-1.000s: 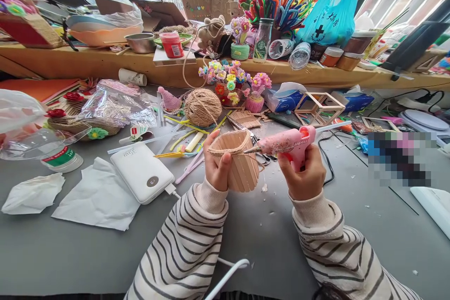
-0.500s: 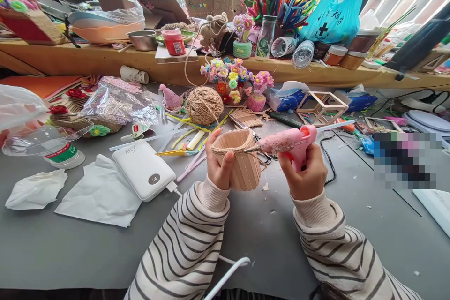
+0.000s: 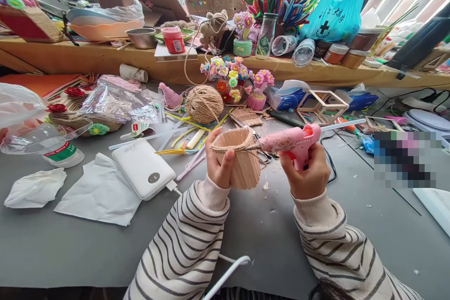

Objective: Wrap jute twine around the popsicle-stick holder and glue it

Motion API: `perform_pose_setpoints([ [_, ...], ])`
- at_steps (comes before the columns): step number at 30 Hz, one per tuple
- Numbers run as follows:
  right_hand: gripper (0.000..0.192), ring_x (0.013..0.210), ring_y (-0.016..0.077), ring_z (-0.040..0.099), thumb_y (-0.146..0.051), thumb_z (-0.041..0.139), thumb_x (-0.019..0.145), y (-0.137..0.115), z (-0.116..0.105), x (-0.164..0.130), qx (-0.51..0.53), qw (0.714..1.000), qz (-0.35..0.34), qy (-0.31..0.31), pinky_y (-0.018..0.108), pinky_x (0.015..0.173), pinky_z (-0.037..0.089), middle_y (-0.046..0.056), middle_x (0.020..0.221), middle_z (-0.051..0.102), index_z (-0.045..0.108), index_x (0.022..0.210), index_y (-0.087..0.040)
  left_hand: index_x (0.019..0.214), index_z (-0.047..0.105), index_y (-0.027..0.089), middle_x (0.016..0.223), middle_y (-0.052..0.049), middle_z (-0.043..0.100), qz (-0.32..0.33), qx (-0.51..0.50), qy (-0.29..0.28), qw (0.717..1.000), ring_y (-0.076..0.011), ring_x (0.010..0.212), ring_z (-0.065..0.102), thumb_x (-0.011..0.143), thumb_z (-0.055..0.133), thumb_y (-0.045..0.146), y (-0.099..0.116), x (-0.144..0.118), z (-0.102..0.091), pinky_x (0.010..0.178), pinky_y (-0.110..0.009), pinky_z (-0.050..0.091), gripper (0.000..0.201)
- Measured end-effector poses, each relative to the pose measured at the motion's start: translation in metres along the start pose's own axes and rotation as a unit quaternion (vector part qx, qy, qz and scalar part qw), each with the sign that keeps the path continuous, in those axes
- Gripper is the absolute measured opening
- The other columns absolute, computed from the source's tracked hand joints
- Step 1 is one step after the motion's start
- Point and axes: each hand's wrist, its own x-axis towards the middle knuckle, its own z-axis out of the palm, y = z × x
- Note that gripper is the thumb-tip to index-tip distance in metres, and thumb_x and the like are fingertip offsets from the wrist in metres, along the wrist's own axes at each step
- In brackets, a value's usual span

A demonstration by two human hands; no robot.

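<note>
At the middle of the grey table [image 3: 70,253], just above its surface, I see the stick cup [image 3: 242,159], a small round holder built of flat wooden sticks, with a band of twine [image 3: 228,148] wound about its rim. My left hand [image 3: 220,161] is wrapped round the cup's near side, thumb up against the wall and fingers curled behind it, holding it slightly tilted. My right hand [image 3: 309,173] is clenched round the grip of the pink glue gun [image 3: 290,143], whose metal nozzle touches the twine band on the cup's right edge (the trigger finger is hidden from me, so I cannot tell whether it presses). A black cord runs off from the gun to the right. Just beyond the cup lie scissors [image 3: 258,143], loose coloured sticks and a ball of twine [image 3: 204,104]. Left of my hands a white power bank [image 3: 143,168] rests beside crumpled white paper [image 3: 100,194]. Farther back stand small yarn flower pots [image 3: 258,91] and an open wooden cube frame [image 3: 321,105], below a crowded wooden shelf [image 3: 87,58]
</note>
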Motion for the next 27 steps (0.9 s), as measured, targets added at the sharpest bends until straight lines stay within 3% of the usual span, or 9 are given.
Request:
perform_pose_setpoints([
  [11,0.034,0.035,0.0072,0.037,-0.049,0.062,0.067,0.013,0.004,0.004,-0.034,0.992,-0.11,0.058,0.021,0.033,0.034,-0.005,0.049,0.045,0.05,0.074,-0.018,0.115,0.045,0.022,0.102,-0.008,0.057,-0.006,0.001,-0.011,1.0,-0.022,0.09,0.057,0.07,0.058,0.054,-0.003,0.0,-0.002,0.08,-0.039,0.045,0.057],
  [27,0.033,0.036,0.0074,0.036,-0.048,0.062,0.066,0.013,0.003,0.004,-0.044,0.992,-0.1,0.055,0.021,0.034,0.033,-0.005,0.049,0.044,0.051,0.075,-0.018,0.115,0.044,0.022,0.101,-0.008,0.058,-0.011,-0.009,-0.007,1.0,-0.0219,0.09,0.057,0.071,0.057,0.054,-0.002,0.0,-0.002,0.079,-0.039,0.045,0.057],
])
